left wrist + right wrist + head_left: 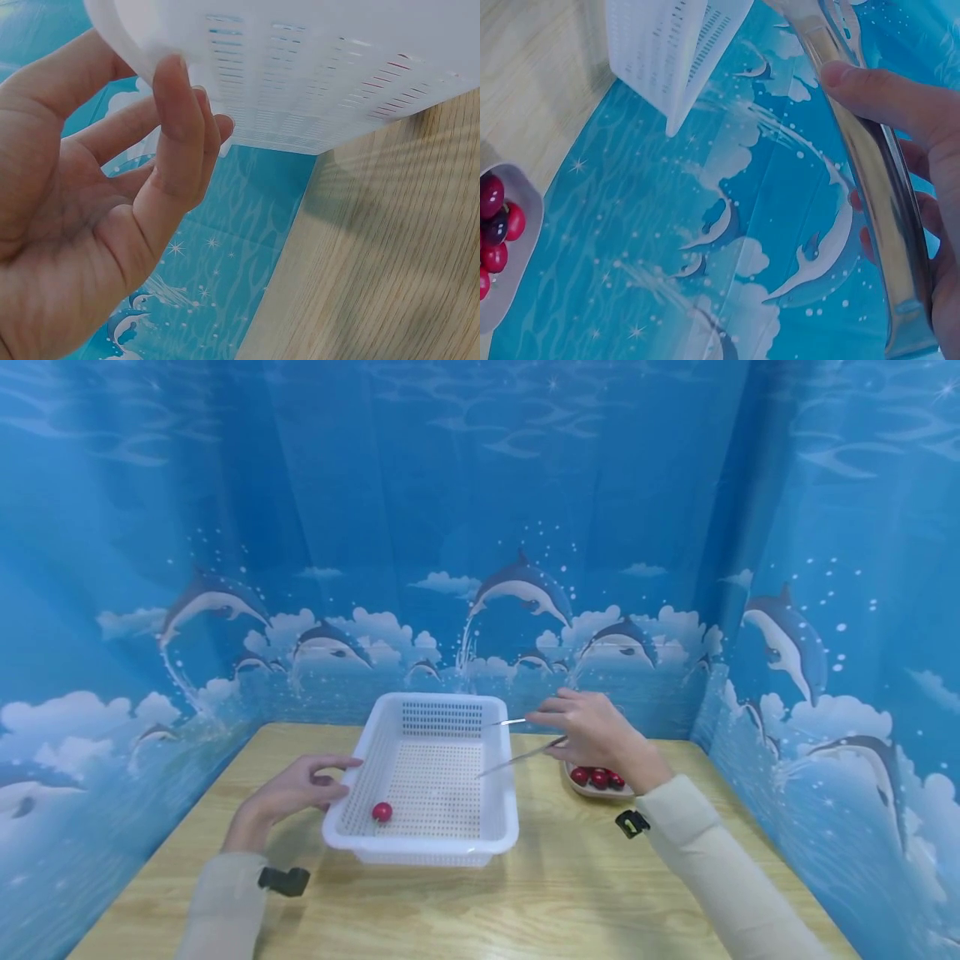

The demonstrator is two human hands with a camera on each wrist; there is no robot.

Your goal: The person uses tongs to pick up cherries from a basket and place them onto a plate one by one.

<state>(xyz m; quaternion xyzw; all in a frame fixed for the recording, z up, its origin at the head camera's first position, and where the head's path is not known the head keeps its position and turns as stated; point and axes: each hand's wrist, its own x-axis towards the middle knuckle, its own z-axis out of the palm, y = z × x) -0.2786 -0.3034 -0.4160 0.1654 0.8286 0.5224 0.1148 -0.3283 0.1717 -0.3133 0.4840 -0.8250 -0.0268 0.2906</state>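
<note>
A white perforated plastic basket (421,845) stands on the wooden table, one red cherry (382,812) lying near its front left corner. My left hand (303,789) pinches the basket's left rim; the left wrist view shows the bent fingers (178,112) against it. In my right hand (596,731) I hold metal tongs (525,755). Their two arms are spread, and the tips reach over the basket's right wall with nothing visible between them. Below the right hand sits a small white dish (526,217) of red and dark cherries (493,256), partly hidden by the hand in the head view.
The wooden table (525,902) is backed and flanked by blue curtains (420,527) printed with dolphins. The dish stands to the right of the basket, with bare wood between them. Black straps are on both wrists.
</note>
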